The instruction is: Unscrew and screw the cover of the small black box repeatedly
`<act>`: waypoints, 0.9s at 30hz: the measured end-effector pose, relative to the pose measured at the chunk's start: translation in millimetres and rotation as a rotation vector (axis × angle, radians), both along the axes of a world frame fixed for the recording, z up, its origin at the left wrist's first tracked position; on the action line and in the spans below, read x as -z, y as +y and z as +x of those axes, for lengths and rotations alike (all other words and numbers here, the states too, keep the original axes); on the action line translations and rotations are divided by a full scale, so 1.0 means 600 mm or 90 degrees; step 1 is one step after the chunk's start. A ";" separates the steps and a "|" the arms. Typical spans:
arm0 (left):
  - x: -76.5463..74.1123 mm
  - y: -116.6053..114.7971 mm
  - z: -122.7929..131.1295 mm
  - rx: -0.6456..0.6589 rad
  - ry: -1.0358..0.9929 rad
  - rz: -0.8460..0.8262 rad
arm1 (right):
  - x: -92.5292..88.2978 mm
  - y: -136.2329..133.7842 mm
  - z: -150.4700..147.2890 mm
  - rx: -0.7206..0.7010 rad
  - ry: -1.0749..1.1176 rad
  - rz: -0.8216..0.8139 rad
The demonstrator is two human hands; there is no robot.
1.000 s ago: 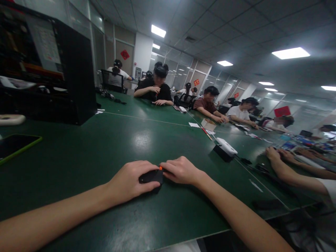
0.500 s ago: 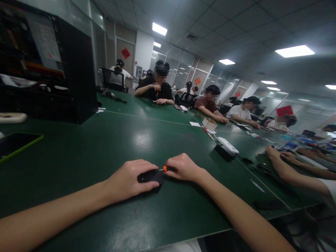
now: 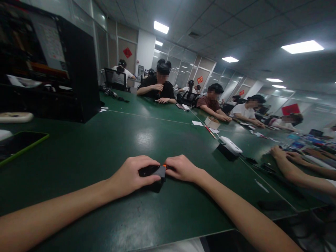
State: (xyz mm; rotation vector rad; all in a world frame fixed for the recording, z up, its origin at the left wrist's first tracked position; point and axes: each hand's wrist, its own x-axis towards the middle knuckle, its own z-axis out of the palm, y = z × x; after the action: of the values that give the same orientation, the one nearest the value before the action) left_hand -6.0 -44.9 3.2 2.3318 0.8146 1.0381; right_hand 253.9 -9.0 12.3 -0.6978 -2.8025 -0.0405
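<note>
My left hand (image 3: pixel 133 174) grips a small black box-shaped device (image 3: pixel 157 171), thumb along its near side and fingers over the far side. It is held just above the green table, tilted so its right end face catches the light. Against that right end is my right hand (image 3: pixel 182 168), closed around a small screwdriver (image 3: pixel 165 166) with an orange collar. Most of the screwdriver is hidden inside my fingers, and its tip is out of sight at the device.
A black open-sided computer case (image 3: pixel 86 77) stands at the left, near a green-edged phone (image 3: pixel 25 145). On the green table (image 3: pixel 105 147), a white device on a black block (image 3: pixel 229 148) and a small cardboard box (image 3: pixel 212 122) lie to the right. A neighbour's arm (image 3: pixel 291 168) rests at far right.
The orange collar now sits up against the device, where a thin bright shaft showed between them before. The device has tilted slightly, and the whole view has shifted a little.
</note>
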 end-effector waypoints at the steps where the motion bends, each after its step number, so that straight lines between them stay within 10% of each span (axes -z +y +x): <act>1: -0.001 0.000 0.000 0.005 0.001 0.002 | 0.000 0.001 0.002 -0.003 0.001 0.005; 20: -0.005 0.007 -0.009 0.090 -0.016 0.053 | 0.000 -0.007 -0.017 0.026 0.004 0.062; 27: -0.026 0.008 -0.011 -0.018 -0.131 -0.102 | -0.004 -0.010 -0.022 0.053 0.006 -0.019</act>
State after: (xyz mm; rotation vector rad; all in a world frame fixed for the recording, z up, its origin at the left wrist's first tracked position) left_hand -12.4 -40.2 18.6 2.0466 0.8206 1.1584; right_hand 240.5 -14.7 14.5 -0.8186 -2.7691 -0.0107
